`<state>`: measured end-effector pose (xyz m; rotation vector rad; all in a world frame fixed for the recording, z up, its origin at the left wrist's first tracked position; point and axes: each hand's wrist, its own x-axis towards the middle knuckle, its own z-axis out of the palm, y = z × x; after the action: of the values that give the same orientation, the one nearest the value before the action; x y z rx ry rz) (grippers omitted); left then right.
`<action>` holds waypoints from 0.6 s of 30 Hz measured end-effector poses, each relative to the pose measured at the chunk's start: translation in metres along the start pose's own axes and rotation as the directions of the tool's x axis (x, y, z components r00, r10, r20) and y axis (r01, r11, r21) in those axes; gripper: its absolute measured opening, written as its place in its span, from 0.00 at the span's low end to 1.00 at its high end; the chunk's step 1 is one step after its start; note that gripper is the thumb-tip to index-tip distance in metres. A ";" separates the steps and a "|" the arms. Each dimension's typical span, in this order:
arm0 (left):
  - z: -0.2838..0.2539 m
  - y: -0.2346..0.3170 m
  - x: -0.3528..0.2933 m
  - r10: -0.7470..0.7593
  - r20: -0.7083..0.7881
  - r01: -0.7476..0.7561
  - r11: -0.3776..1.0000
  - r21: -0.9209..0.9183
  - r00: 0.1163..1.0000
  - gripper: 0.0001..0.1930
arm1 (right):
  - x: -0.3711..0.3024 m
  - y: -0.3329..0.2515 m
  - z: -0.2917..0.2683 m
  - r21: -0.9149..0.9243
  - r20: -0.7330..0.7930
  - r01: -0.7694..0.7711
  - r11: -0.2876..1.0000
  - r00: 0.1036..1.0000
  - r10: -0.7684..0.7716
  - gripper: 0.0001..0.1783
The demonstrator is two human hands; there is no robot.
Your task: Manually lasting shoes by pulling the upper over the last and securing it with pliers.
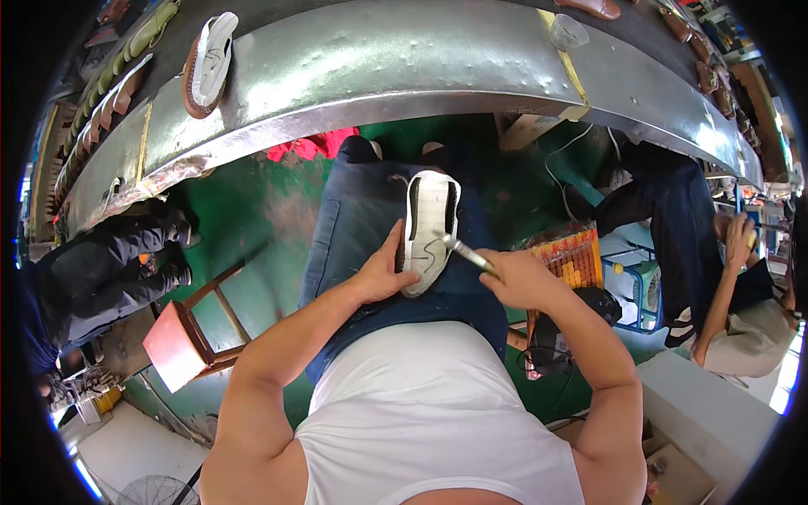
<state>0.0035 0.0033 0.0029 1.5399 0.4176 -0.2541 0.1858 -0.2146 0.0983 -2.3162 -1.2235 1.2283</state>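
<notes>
Shoe [431, 220] seems mid-work: left hand [383, 271] clasps its side, right hand [520, 278] grips a tool [468, 253] over it; I'd steady it next.

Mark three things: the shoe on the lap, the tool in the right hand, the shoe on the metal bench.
Lap shoe [431, 220]: head view, middle of its pale face.
Tool [472, 256]: head view, on its silver shaft.
Bench shoe [212, 65]: head view, middle of its pale face.
</notes>
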 end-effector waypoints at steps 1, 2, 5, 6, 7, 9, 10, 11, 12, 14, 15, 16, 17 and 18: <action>0.002 0.002 -0.001 0.000 0.004 0.000 1.000 -0.003 1.000 0.56 | 0.000 0.001 0.005 -0.067 -0.033 0.117 0.991 0.992 -0.119 0.18; 0.005 0.005 -0.003 0.013 0.019 -0.014 1.000 0.025 1.000 0.55 | 0.001 0.000 0.009 -0.138 -0.058 0.229 0.963 0.969 -0.239 0.20; 0.005 -0.016 0.002 0.065 0.045 -0.064 0.998 -0.015 0.997 0.53 | 0.007 -0.028 0.003 -0.358 -0.078 0.235 0.904 0.957 -0.280 0.22; 0.004 -0.013 0.004 0.108 0.066 -0.102 0.991 -0.087 0.992 0.52 | 0.008 -0.034 0.000 -0.523 -0.085 0.176 0.834 0.963 -0.256 0.21; 0.006 -0.009 0.004 0.036 0.050 -0.025 0.978 -0.206 0.998 0.44 | 0.013 -0.034 -0.002 -0.523 -0.085 0.176 0.834 0.963 -0.257 0.21; 0.021 -0.002 0.006 -0.043 -0.076 0.006 0.899 -0.438 0.996 0.38 | 0.022 -0.033 -0.006 -0.574 0.129 0.275 0.771 0.960 -0.247 0.15; 0.027 0.000 0.007 -0.150 -0.177 0.000 0.763 -0.646 0.973 0.34 | 0.023 -0.031 -0.001 -0.575 0.135 0.280 0.768 0.959 -0.249 0.15; 0.032 -0.003 0.011 -0.152 -0.182 -0.003 0.760 -0.650 0.972 0.34 | 0.024 -0.024 0.010 -0.494 0.048 0.281 0.823 0.954 -0.297 0.12; 0.036 -0.010 0.019 -0.183 -0.340 -0.021 0.856 -0.517 0.922 0.31 | 0.025 -0.017 0.022 -0.411 -0.044 0.288 0.865 0.942 -0.334 0.09; 0.037 -0.013 0.023 -0.188 -0.497 -0.015 0.927 -0.376 0.847 0.29 | 0.023 -0.014 0.045 -0.364 -0.099 0.285 0.887 0.935 -0.341 0.09; 0.032 -0.011 0.021 -0.116 -0.547 0.027 0.985 -0.168 0.829 0.29 | 0.021 -0.021 0.046 -0.333 -0.158 0.277 0.901 0.926 -0.343 0.08; 0.029 -0.010 0.020 -0.037 -0.579 0.078 0.996 0.046 0.814 0.29 | 0.021 -0.027 0.044 -0.300 -0.217 0.271 0.915 0.914 -0.342 0.08; 0.029 -0.010 0.021 -0.035 -0.587 0.075 0.996 0.044 0.809 0.29 | 0.017 -0.028 0.033 -0.285 -0.101 0.233 0.930 0.957 -0.271 0.13; 0.028 -0.012 0.021 0.062 -0.590 0.043 0.986 0.163 0.805 0.28 | 0.018 -0.025 0.030 -0.288 -0.105 0.234 0.929 0.956 -0.273 0.13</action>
<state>0.0205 -0.0226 -0.0177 1.7759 0.9024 0.2269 0.1537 -0.1903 0.0836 -2.2833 -1.6672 0.8344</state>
